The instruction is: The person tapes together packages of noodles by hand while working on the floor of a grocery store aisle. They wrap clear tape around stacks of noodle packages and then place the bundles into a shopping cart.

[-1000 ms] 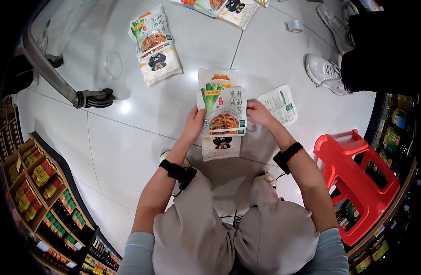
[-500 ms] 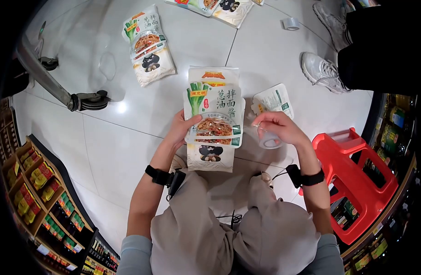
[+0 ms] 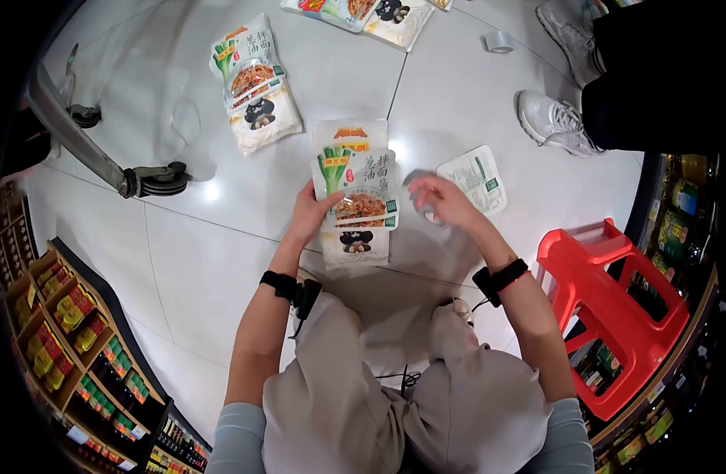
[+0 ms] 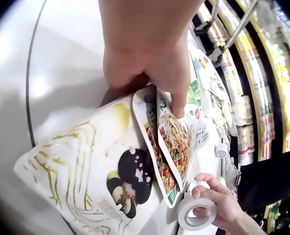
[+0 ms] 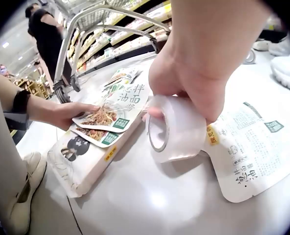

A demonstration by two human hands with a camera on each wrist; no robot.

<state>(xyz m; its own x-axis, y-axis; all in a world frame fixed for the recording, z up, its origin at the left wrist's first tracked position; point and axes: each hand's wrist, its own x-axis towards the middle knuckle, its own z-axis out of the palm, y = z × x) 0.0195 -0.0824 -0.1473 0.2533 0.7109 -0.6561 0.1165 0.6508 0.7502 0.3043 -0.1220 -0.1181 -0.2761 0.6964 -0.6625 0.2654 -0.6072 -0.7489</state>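
My left hand [image 3: 306, 215] grips the left edge of a white noodle pack [image 3: 355, 251], its thumb pressing on sauce pouches [image 3: 379, 170] laid over the pack. Two overlapping pouches with a noodle picture show in the left wrist view. The pack is flat and face up, in front of my knees. To its right, my right hand [image 3: 448, 204] holds a roll of clear tape [image 5: 186, 129], fingers curled round it. Beneath and beyond that hand, a single pouch [image 5: 257, 152] lies on the floor, printed back side up.
Another noodle pack with pouches [image 3: 256, 87] lies at upper left, and more packs [image 3: 398, 24] at the top. A second tape roll [image 3: 499, 42] sits near another person's shoes [image 3: 556, 122]. A red stool [image 3: 616, 308] stands right, a cart wheel [image 3: 164, 179] left, shelves both sides.
My right hand went from the pack's right edge outward with the tape roll, then partway back toward the pack. The pack has shifted slightly left, with my left hand still gripping it.
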